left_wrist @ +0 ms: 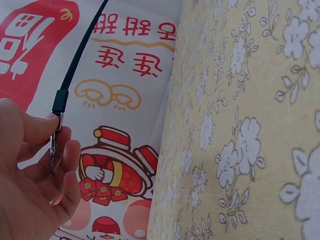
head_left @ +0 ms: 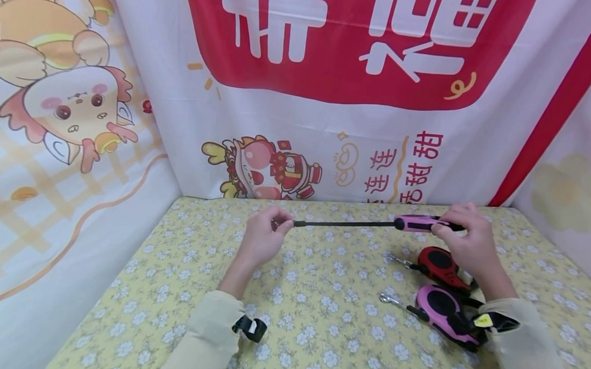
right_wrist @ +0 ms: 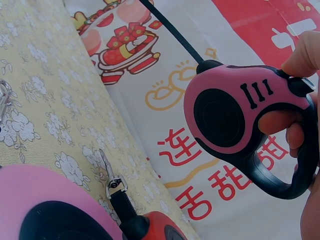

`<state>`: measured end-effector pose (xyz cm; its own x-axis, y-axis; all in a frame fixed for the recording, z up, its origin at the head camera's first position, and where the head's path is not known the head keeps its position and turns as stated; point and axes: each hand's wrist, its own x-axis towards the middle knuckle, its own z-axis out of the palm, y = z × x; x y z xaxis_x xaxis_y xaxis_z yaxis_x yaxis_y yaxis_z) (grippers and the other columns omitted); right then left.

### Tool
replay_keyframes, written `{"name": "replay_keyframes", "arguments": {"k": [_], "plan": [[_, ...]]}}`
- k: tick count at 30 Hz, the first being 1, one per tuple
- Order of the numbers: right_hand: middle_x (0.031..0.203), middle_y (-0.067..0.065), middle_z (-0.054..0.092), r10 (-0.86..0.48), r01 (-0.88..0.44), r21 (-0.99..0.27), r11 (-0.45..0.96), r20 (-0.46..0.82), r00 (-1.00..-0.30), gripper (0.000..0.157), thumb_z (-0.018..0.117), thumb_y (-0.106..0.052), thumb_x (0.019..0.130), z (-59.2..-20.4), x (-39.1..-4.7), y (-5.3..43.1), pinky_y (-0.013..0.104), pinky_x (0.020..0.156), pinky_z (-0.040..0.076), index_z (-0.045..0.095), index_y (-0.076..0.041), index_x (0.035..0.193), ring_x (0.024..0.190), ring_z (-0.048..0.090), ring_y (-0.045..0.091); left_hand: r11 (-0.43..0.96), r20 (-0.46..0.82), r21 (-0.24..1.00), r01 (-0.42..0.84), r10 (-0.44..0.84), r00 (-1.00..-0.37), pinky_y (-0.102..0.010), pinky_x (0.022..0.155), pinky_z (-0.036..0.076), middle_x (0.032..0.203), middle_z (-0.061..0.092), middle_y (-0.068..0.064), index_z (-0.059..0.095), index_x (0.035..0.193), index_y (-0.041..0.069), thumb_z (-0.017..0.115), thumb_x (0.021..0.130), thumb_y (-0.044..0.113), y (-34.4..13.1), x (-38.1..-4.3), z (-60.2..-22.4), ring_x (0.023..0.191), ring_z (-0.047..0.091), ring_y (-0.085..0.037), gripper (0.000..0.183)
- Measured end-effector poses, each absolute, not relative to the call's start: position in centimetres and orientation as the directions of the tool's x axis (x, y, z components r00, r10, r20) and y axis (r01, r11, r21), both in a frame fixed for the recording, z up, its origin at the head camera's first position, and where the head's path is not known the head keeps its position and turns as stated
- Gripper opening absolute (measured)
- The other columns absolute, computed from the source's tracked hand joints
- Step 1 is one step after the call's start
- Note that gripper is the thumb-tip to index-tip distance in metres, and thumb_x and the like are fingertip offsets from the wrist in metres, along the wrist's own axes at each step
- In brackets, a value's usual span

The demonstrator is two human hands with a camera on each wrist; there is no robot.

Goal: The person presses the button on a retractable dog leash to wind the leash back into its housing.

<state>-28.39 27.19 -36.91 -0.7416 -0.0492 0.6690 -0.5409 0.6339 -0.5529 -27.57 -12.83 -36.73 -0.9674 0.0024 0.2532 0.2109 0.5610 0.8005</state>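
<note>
My right hand (head_left: 466,236) grips the handle of a pink and black retractable dog leash (right_wrist: 220,112), its thumb on the button at the top. A black strap (head_left: 348,223) runs out of the casing across to my left hand (head_left: 266,233), stretched nearly straight above the table. In the left wrist view, the left thumb and fingers pinch the metal clip (left_wrist: 53,150) at the strap's end. Below the right forearm lie a second pink leash (head_left: 439,306) and a red leash (right_wrist: 162,225), each with a metal clip pointing left.
A yellow flowered cloth (head_left: 319,328) covers the table. Behind it hangs a white and red printed curtain (head_left: 298,118), with more printed cloth (head_left: 76,208) on the left side. A black strap with a small device (head_left: 250,328) sits at the left wrist.
</note>
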Motion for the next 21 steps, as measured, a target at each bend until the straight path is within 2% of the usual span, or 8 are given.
{"name": "replay_keyframes", "arguments": {"k": [7,15,21], "plan": [[0.076,-0.015,0.056,-0.048,-0.536,-0.549,0.641,0.668,-0.742,0.018,0.069,-0.002,0.094,-36.84,-28.32,27.21,0.031,0.076,0.028,0.073,-0.005,0.077,0.09,0.04,0.013,0.557,0.265,0.799,0.224,0.007,-0.964,-0.033,0.077,0.053,0.1,0.071,-0.003,0.072,0.109,0.015,0.066,0.105,0.017,-12.77,-27.46,-36.74,0.087,0.062,-0.02,0.007],[0.076,-0.015,0.056,-0.052,-0.546,-0.54,0.641,0.678,-0.733,0.019,0.069,-0.001,0.092,-36.85,-28.36,27.06,0.029,0.076,0.028,0.071,-0.006,0.074,0.089,0.039,0.005,0.557,0.264,0.8,0.224,0.009,-0.965,-0.033,0.076,0.053,0.099,0.071,-0.003,0.072,0.109,0.016,0.067,0.105,0.017,-12.83,-27.57,-36.85,0.086,0.062,-0.02,0.007],[0.076,-0.014,0.055,-0.055,-0.547,-0.542,0.639,0.676,-0.735,0.018,0.069,0.0,0.092,-36.83,-28.28,26.98,0.03,0.075,0.028,0.071,-0.005,0.074,0.089,0.04,0.008,0.553,0.255,0.804,0.217,0.008,-0.967,-0.032,0.077,0.053,0.101,0.072,-0.004,0.072,0.108,0.016,0.067,0.104,0.016,-12.72,-27.63,-36.99,0.087,0.062,-0.02,0.006]]}}
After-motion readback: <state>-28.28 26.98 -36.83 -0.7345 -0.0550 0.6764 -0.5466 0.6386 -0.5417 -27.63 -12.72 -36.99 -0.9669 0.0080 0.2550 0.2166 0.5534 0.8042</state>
